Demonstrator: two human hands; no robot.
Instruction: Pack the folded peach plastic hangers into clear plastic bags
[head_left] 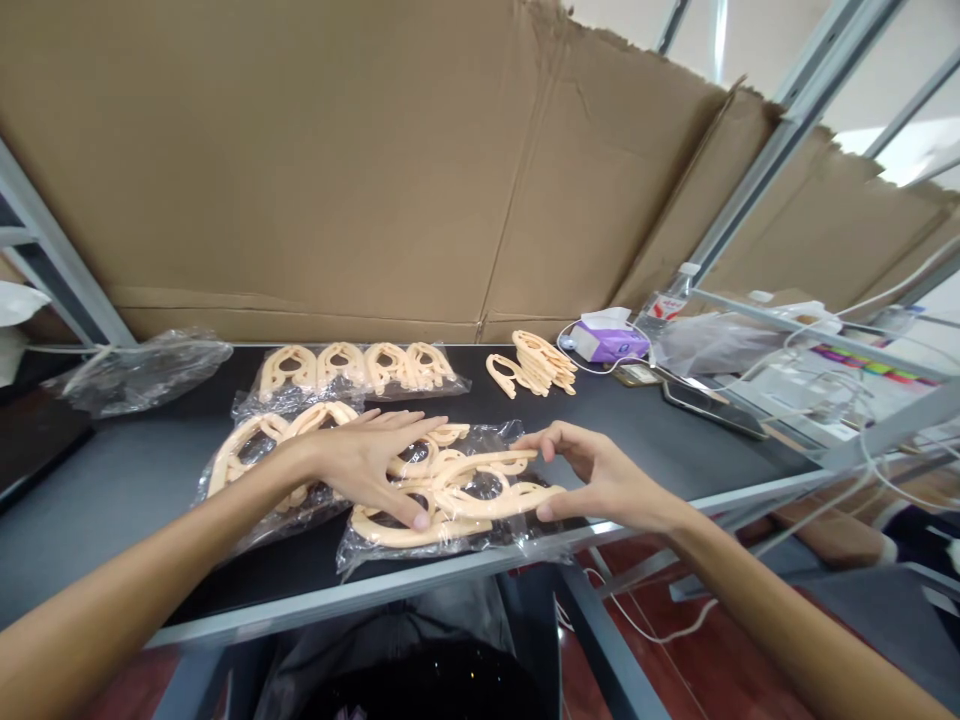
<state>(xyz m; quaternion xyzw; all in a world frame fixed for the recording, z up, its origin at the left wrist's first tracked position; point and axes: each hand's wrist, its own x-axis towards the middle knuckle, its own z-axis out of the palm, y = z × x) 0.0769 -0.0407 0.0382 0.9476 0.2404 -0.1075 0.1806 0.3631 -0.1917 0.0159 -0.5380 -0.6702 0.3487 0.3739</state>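
Beige folding plastic hangers in a clear bag [457, 500] lie at the table's front edge. Over the left part of this bag, my left hand [382, 465] is spread, its fingers apart and its thumb on the bag. At the bag's right end, my right hand [592, 475] has thumb and fingers around the tips of a beige hanger [517, 492]. A second bag of hangers [255, 450] lies partly behind my left forearm. Farther back is a third bag with several hangers in a row [341, 368]. Loose hangers [536, 362] are piled to its right.
Crumpled clear plastic [150, 370] lies at the back left. A purple tissue pack [611, 340], a bottle [667, 300], a phone-like slab [712, 408] and white cables stand or lie right. Cardboard [337, 170] rises behind the black table [637, 440].
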